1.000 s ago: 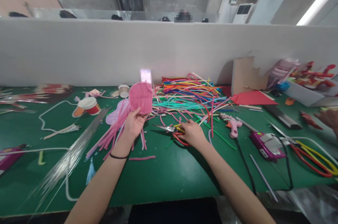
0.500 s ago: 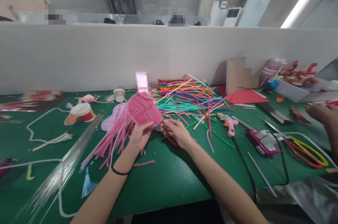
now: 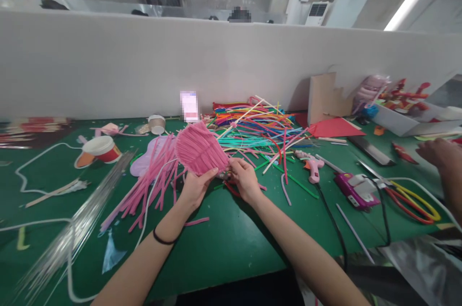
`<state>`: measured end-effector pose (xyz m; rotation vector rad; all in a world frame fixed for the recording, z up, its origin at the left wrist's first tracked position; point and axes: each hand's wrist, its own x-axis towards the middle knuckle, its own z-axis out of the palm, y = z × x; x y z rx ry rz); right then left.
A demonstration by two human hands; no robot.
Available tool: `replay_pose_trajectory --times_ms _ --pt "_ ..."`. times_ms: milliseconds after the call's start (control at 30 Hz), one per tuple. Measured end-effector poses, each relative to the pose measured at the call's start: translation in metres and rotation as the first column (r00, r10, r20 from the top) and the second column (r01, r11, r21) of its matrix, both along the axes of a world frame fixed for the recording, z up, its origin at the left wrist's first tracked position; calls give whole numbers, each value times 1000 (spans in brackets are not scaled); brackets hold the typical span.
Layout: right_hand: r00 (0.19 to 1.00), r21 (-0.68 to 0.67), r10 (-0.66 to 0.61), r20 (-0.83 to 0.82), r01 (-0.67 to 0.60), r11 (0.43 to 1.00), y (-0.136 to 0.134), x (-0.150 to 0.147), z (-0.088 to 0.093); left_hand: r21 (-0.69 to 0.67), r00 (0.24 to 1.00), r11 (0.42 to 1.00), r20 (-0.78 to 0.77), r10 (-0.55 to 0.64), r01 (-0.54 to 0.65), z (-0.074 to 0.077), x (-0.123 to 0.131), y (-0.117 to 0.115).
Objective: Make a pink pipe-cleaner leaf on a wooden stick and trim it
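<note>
A pink leaf- or petal-shaped piece made of pipe cleaners point(image 3: 200, 147) is held up above the table, its ribbed face toward me. My left hand point(image 3: 198, 185) grips its lower edge, thumb on the front. At its right-hand tip, my right hand point(image 3: 244, 177) pinches with closed fingers; the exact spot between the fingertips is too small to make out. Loose pink pipe cleaners point(image 3: 144, 195) lie to the left of my left hand. Behind the pink piece is a heap of many-coloured pipe cleaners point(image 3: 252, 125).
On the right lie a pink glue gun point(image 3: 314, 169), a purple power strip point(image 3: 355, 193) and scissors point(image 3: 415, 205). Left are a paper cup point(image 3: 103, 149) and a bundle of thin wires point(image 3: 86, 214). A phone point(image 3: 189, 106) leans on the white partition point(image 3: 144, 65). Another person's hand point(image 3: 436, 157) reaches in at far right.
The pink piece has turned slightly and moved a little right, with both hands still at it. My view has shifted slightly. The other person's hand at far right has opened out somewhat.
</note>
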<state>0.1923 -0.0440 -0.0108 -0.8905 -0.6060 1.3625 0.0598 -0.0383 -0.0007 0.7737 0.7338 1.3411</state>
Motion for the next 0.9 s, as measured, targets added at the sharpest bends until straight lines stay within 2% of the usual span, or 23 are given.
replay_pose_trajectory --times_ms 133,333,467,533,633,700,767,833,900 --pt "996 71 -61 62 56 996 1 0 -5 -19 1000 1000 -17 -8 7 -1 2 -2" --pt "993 99 -76 85 67 993 2 -1 -10 -13 1000 1000 13 6 -5 -4 5 -3" --pt "971 136 -141 190 116 984 1 1 -8 -24 1000 1000 5 1 -1 -1 6 -4" --pt "949 170 -181 256 140 975 1 3 -7 -40 999 999 36 31 -29 3 1 0" --pt "910 183 -145 388 78 980 2 6 -7 -65 984 990 121 130 -122 11 -13 10" --pt "847 183 -141 513 52 982 2 8 -8 -25 978 983 94 184 -182 15 -21 16" --pt "733 247 -269 625 141 959 1 9 -8 14 978 979 45 202 -203 15 -22 18" --pt "552 396 -448 704 219 892 -3 10 -5 16 984 984 10 179 -179 14 -19 16" --pt "321 541 -575 752 197 818 -8 12 1 16 991 991 -20 135 -134 10 -13 12"
